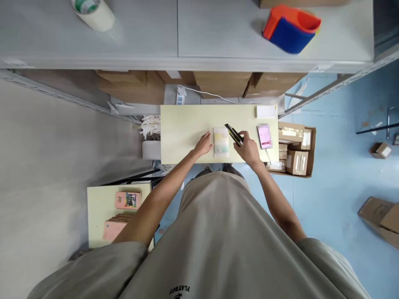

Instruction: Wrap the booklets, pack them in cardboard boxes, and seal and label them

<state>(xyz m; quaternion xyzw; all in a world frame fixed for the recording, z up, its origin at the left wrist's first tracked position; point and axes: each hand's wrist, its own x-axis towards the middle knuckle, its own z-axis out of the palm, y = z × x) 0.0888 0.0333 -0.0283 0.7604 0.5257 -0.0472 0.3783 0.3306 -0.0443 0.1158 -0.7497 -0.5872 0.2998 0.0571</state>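
On the pale yellow table [183, 128] lies a flat white packet [221, 142] with yellow and green print. Just left of it, my left hand [203, 144] rests on the tabletop with its fingers stretched out, holding nothing. A black and yellow utility knife [233, 135] is gripped in my right hand [248, 148], to the right of the packet. Its front end points up and left, above the packet's upper right corner. Whether the blade is out is too small to tell.
A phone [264, 136] with a pink screen and a white box [266, 111] lie at the table's right end. An open carton [311, 151] of small boxes stands beside it. A shelf [140, 41] spans the far side. Pink packs [124, 200] lie on a side table [96, 207].
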